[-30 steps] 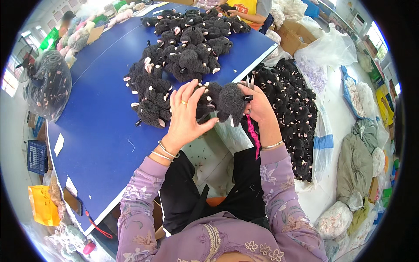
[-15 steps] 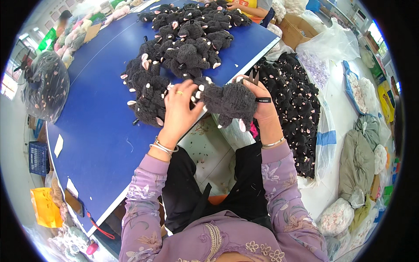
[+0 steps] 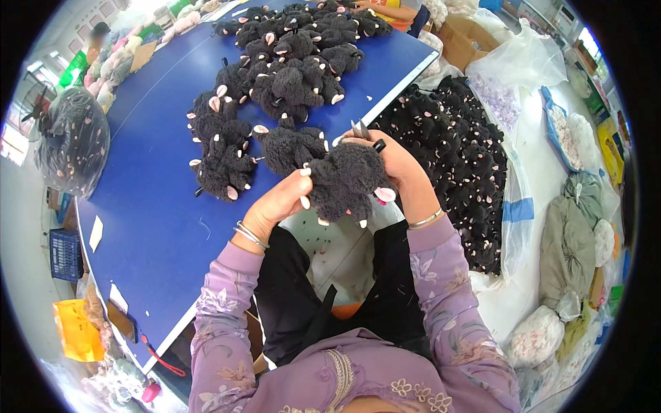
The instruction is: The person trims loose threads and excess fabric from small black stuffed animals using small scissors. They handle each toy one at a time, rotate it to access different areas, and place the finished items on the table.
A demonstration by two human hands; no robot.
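Observation:
Between my hands is a black fluffy plush toy (image 3: 351, 180) with pale paws and a pink-lined ear, above my lap beside the table edge. The fingers of my left hand (image 3: 281, 198) are closed on its left side, the thumb on top. My right hand (image 3: 398, 162) grips its upper right side and also holds small scissors (image 3: 360, 129), whose dark blades point up; their handles are hidden. Just beyond the toy, another black plush toy (image 3: 289, 148) lies at the table edge. Several more black plush toys (image 3: 292, 86) are heaped farther up the table.
The blue table (image 3: 158, 241) fills the left side. At right stands a large clear bag of black plush toys (image 3: 454, 172), near a cardboard box (image 3: 465, 41) and stuffed sacks (image 3: 568, 251). Another person's arm (image 3: 385, 9) reaches in at the far table edge.
My left hand has come down from beside the table's toys and now grips the held toy's left side. The held toy has turned and moved slightly left and nearer to me.

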